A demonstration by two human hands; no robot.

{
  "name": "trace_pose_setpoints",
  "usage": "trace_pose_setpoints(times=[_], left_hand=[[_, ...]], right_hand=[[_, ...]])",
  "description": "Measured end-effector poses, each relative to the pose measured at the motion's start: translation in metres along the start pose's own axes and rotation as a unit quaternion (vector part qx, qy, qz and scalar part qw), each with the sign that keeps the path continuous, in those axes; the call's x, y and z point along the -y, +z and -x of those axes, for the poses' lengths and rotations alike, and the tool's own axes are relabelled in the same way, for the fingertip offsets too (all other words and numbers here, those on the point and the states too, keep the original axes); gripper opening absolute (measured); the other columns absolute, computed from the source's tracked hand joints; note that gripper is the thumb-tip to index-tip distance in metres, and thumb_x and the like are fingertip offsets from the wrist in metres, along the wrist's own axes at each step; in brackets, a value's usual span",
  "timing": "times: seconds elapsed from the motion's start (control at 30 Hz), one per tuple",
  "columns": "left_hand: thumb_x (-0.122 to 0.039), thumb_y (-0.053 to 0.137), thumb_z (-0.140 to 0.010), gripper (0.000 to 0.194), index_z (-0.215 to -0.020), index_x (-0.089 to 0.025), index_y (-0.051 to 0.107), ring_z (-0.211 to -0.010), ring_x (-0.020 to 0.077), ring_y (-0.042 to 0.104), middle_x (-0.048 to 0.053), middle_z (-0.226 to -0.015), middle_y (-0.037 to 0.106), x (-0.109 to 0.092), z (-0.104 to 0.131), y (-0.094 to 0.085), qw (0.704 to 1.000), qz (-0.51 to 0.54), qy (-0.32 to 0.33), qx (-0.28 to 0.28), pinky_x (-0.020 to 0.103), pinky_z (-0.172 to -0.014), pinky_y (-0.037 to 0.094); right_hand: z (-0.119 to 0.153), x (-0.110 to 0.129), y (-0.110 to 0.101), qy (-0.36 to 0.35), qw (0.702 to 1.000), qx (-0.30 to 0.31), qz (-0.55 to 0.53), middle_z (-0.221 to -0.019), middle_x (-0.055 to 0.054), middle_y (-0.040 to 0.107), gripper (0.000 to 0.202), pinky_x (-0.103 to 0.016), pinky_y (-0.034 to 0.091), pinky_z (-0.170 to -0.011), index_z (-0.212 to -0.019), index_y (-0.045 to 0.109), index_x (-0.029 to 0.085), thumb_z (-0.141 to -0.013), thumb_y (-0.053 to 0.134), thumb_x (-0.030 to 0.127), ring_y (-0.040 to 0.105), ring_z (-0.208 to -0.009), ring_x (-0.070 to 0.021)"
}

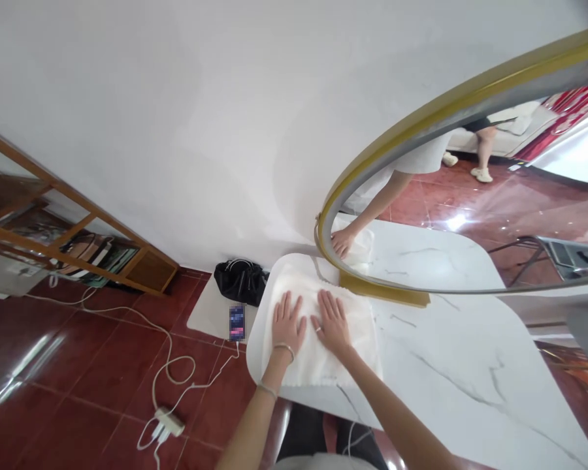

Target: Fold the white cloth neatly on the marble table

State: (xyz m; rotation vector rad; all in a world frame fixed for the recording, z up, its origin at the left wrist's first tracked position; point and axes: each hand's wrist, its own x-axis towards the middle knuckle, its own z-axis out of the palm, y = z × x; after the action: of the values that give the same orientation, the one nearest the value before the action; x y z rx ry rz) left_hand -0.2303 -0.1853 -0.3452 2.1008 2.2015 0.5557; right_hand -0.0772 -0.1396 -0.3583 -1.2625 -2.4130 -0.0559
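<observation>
A white cloth (318, 365) lies spread over the left end of the white marble-patterned table (445, 378). On its left part my left hand (289, 323) rests flat, palm down, fingers slightly apart, with bracelets at the wrist and forearm. My right hand (333, 323) also lies flat on the cloth, to the right of the left one, with a ring on one finger. Neither hand grips anything. The cloth's far edge reaches near the mirror's gold base (382, 290).
An oval gold-framed mirror (421, 228) stands at the table's back, reflecting an arm, a seated person's legs and a chair. Left of the table are a black bag (240, 281), a charging phone (236, 323), a power strip (169, 421) with cables, and a wooden cabinet (93, 222).
</observation>
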Motion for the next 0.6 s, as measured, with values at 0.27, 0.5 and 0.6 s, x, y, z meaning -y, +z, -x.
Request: trace_pose_setpoints(times=[0.27,0.5,0.6], left_hand=[[-0.028,0.047,-0.090,0.055,-0.144,-0.025,0.038,-0.139,0.0259,0.032,0.010,-0.153,0.034,-0.002,0.088,-0.008,0.999,-0.030,0.005,-0.018,0.043,-0.107,0.034],[-0.045,0.052,-0.085,0.042,-0.119,-0.021,0.060,-0.117,0.0337,0.051,0.016,-0.127,0.056,-0.009,0.021,-0.007,0.979,0.066,-0.191,-0.019,0.052,-0.091,0.044],[-0.036,0.051,-0.084,0.047,-0.127,-0.017,0.052,-0.101,0.0279,0.060,0.012,-0.107,0.065,-0.015,-0.022,-0.018,0.955,0.185,-0.216,0.084,0.044,-0.086,0.047]], right_hand=[[0.074,0.029,-0.023,-0.036,0.999,0.011,-0.036,-0.149,-0.008,0.038,0.065,-0.044,0.035,-0.110,-0.152,0.013,0.017,-0.095,0.042,0.030,0.032,-0.140,-0.0228],[0.111,-0.002,-0.041,0.017,0.999,-0.026,-0.009,-0.145,-0.007,0.044,0.069,-0.045,0.045,-0.103,-0.152,0.016,0.021,-0.093,0.048,0.034,0.042,-0.133,-0.0255],[0.117,-0.005,-0.037,0.043,0.998,-0.050,-0.010,-0.144,-0.005,0.047,0.068,-0.045,0.047,-0.099,-0.151,0.020,0.025,-0.091,0.050,0.033,0.046,-0.130,-0.0269]])
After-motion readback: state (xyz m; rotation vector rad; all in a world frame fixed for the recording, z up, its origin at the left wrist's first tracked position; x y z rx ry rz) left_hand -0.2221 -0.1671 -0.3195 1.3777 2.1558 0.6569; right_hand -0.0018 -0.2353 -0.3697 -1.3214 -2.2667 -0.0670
